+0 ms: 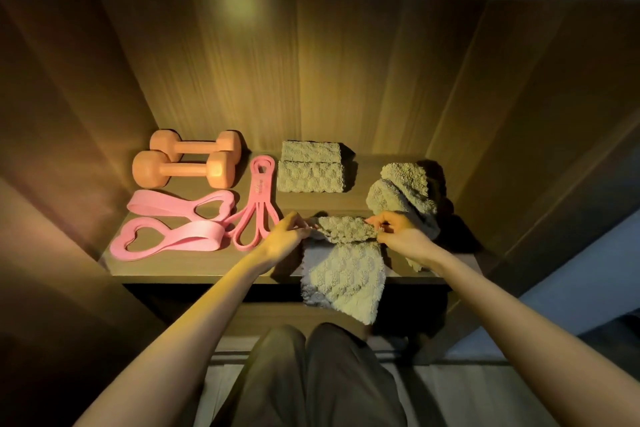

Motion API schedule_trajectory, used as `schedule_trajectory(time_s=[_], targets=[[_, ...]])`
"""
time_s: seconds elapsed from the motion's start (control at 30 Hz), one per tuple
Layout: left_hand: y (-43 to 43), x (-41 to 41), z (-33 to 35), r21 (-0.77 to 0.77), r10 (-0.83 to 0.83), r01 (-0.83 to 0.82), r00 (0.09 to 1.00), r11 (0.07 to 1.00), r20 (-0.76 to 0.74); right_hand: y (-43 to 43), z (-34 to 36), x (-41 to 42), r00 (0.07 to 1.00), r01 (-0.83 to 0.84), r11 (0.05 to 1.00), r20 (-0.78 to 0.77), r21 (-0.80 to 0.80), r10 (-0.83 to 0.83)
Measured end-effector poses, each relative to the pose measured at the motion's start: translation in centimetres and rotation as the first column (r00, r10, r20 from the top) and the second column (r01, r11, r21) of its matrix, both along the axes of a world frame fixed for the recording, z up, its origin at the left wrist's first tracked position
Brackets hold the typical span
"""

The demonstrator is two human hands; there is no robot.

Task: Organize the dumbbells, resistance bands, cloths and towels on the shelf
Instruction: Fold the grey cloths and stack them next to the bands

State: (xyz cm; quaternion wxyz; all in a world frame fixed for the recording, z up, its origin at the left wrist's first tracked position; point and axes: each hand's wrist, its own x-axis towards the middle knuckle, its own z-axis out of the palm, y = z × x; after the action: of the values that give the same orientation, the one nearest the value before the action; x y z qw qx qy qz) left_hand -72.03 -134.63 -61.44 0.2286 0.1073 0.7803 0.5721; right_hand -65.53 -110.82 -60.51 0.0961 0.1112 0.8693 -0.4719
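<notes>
A grey checkered cloth [344,274] hangs over the front edge of the wooden shelf [194,269]. My left hand [285,236] pinches its upper left corner and my right hand [401,234] pinches its upper right corner, with the top edge folded over between them. Two folded grey cloths [310,166] lie side by side at the back. A rolled, rumpled grey towel [403,196] sits to the right, partly behind my right hand. Two orange dumbbells [183,168] lie at the back left. Two flat pink heart-handled bands [173,225] and a thin pink loop band [258,206] lie in front of them.
The shelf is a wooden alcove with side walls left and right, a back panel [277,73] and a dark board above. My legs in dark trousers [311,378] are below the shelf edge. A pale floor shows at lower right.
</notes>
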Motion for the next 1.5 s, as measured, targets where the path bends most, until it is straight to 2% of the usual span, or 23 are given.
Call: schedule_trajectory(time_s=[0.13,0.27,0.4,0.5,0.57,0.67,0.7,0.83,0.97,1.07,1.13,1.17,1.23,1.37,1.43,1.5], targets=[[-0.1,0.7,-0.5,-0.145,-0.126,0.095,0.968,0.985,-0.219,0.6,-0.7,0.8,0.993,-0.114,0.985,-0.02,0.128,0.117],[-0.3,0.9,-0.9,-0.31,-0.264,0.139,0.873,0.941,-0.41,0.8,-1.1,1.5,0.973,-0.202,0.931,-0.045,0.305,0.226],[-0.1,0.8,-0.7,-0.494,-0.373,0.132,0.823,0.859,-0.429,0.8,-0.4,1.5,0.972,-0.219,0.92,-0.004,0.324,0.233],[0.6,0.2,-0.1,-0.486,-0.291,0.03,0.833,0.873,-0.47,0.7,-0.4,1.1,0.985,-0.133,0.942,-0.065,0.308,0.16],[1.1,-0.3,-0.2,-0.479,-0.261,0.002,0.841,0.878,-0.475,0.5,-0.6,0.7,0.989,-0.091,0.951,-0.086,0.295,0.121],[1.3,-0.7,-0.4,-0.511,-0.301,0.043,0.849,0.858,-0.435,-0.2,-0.3,0.2,0.986,-0.082,0.94,-0.113,0.332,0.126],[1.3,-0.8,-0.5,-0.546,-0.314,0.033,0.846,0.837,-0.431,-0.3,-0.2,0.0,0.985,-0.099,0.925,-0.093,0.367,0.143],[1.0,-1.1,0.2,-0.755,-0.443,0.008,0.814,0.656,-0.376,-0.3,-0.1,-0.9,0.989,-0.15,0.891,0.06,0.428,0.138],[0.5,-1.2,1.0,-0.814,-0.477,0.126,0.856,0.568,-0.2,-0.3,-0.2,-1.3,0.981,-0.156,0.926,0.161,0.345,0.105],[0.4,-1.4,1.1,-0.843,-0.483,0.123,0.858,0.524,-0.176,-0.2,-0.1,-1.3,0.982,-0.158,0.897,0.163,0.412,0.097],[0.2,-1.4,1.1,-0.821,-0.459,0.085,0.859,0.565,-0.227,-0.4,0.3,-1.3,0.987,-0.153,0.872,0.111,0.466,0.114],[0.0,-1.4,1.1,-0.785,-0.416,0.061,0.871,0.616,-0.26,-0.4,0.4,-1.2,0.991,-0.133,0.879,0.069,0.459,0.114],[-0.1,-1.3,1.4,-0.695,-0.297,0.002,0.905,0.719,-0.305,-0.3,0.1,-1.1,0.997,-0.061,0.911,-0.016,0.408,0.073],[0.0,-1.2,1.7,-0.609,-0.147,-0.119,0.917,0.785,-0.369,-0.7,0.0,-1.1,0.997,0.074,0.957,-0.049,0.281,-0.063],[-0.1,-1.2,1.7,-0.503,-0.051,-0.135,0.939,0.854,-0.339,-0.9,0.3,-0.9,0.991,0.131,0.966,-0.058,0.222,-0.121],[-0.2,-1.0,1.9,-0.364,0.043,-0.132,0.969,0.922,-0.244,-0.9,0.5,-0.8,0.988,0.151,0.968,-0.052,0.198,-0.144]])
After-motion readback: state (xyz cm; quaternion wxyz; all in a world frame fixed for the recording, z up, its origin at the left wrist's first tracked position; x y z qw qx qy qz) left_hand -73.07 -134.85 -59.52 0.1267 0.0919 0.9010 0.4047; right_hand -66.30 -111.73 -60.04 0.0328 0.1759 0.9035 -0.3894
